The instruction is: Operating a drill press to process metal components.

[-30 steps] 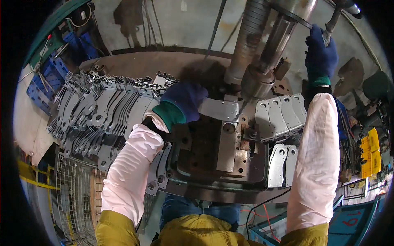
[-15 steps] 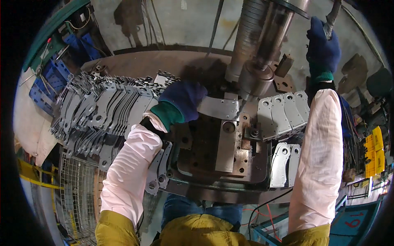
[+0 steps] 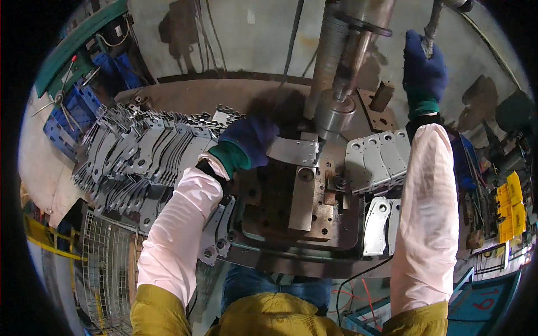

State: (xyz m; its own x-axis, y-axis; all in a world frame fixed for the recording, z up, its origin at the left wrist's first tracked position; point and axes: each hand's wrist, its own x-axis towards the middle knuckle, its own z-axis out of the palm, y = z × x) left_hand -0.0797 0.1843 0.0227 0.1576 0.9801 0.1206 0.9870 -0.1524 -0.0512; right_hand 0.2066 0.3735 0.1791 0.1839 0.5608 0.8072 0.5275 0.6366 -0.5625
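Note:
My left hand point(image 3: 250, 140), in a blue glove with a green cuff, is closed on the left end of a curved flat metal plate point(image 3: 292, 150). The plate's right end rests on the steel fixture point(image 3: 302, 201), just beside the press's round ram point(image 3: 334, 113). Whether the ram touches the plate is unclear. Raised at the upper right, my gloved right hand point(image 3: 425, 70) is wrapped around a lever handle point(image 3: 433, 23) with a worn, rough covering.
Many similar metal plates point(image 3: 159, 148) stand stacked on edge to the left. More plates point(image 3: 376, 159) lie in rows right of the fixture. A wire mesh basket point(image 3: 106, 263) is at lower left, yellow bins point(image 3: 510, 207) at far right, a blue crate point(image 3: 482, 302) at lower right.
My right hand and the lever have moved left and slightly down. The ram appears a little further left, while the whole view has also shifted slightly. My left hand keeps hold of the plate.

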